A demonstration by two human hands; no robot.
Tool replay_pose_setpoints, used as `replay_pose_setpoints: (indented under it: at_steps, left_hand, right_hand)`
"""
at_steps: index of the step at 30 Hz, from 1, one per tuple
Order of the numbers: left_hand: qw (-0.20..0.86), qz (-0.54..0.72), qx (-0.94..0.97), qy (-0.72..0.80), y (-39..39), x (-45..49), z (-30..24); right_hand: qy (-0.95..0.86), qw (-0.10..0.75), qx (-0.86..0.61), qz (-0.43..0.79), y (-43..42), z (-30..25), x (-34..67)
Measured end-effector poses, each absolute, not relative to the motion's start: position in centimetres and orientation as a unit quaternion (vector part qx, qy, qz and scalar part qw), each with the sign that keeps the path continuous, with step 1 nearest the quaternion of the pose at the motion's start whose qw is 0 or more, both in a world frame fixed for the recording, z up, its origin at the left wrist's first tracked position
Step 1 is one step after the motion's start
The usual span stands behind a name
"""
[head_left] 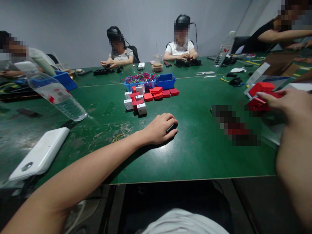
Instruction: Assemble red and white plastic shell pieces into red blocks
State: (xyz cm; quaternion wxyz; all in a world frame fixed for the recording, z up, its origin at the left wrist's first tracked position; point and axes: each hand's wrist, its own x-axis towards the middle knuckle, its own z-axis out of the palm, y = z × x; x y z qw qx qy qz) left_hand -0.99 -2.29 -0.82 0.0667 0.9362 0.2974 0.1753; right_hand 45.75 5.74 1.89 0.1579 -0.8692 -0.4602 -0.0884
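Observation:
My left hand (162, 128) rests on the green table top, palm down, with its fingers loosely bent and a gap between thumb and forefinger. Nothing shows in it. Beyond it lies a cluster of small white boxes (141, 109) and red boxes (148, 97), some stacked. At the far right, my right hand (289, 104) has its fingers closed on a small red box (257, 103). Another red box (262, 87) appears just behind that one; whether the hand also grips it I cannot tell. A blurred-out dark and red object (235, 125) lies left of this hand.
Blue bins (166, 81), one heaped with coloured twisted wires (141, 77), stand behind the boxes. On the left are a tilted plastic bottle (55, 94) and a white power bank (40, 154). An open carton (275, 66) stands at right. Several people sit around the table.

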Motion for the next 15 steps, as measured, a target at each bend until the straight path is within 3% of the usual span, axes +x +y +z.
replay_pose_setpoints:
  at_steps: [2, 7, 15]
  left_hand:
    - [0.065, 0.174, 0.936, 0.299, -2.3, -1.0, -0.8]
    - [0.067, 0.177, 0.936, 0.297, -2.3, -1.0, -0.8]
    - [0.07, 0.176, 0.936, 0.297, -2.3, -1.1, -0.7]
  right_hand:
    - [-0.4, 0.118, -0.905, -0.082, 5.8, 1.9, 44.0]
    - [-0.357, 0.228, -0.9, -0.1, 5.2, 1.8, 41.7]
    - [-0.333, 0.238, -0.908, -0.089, 4.9, 2.1, 42.0]
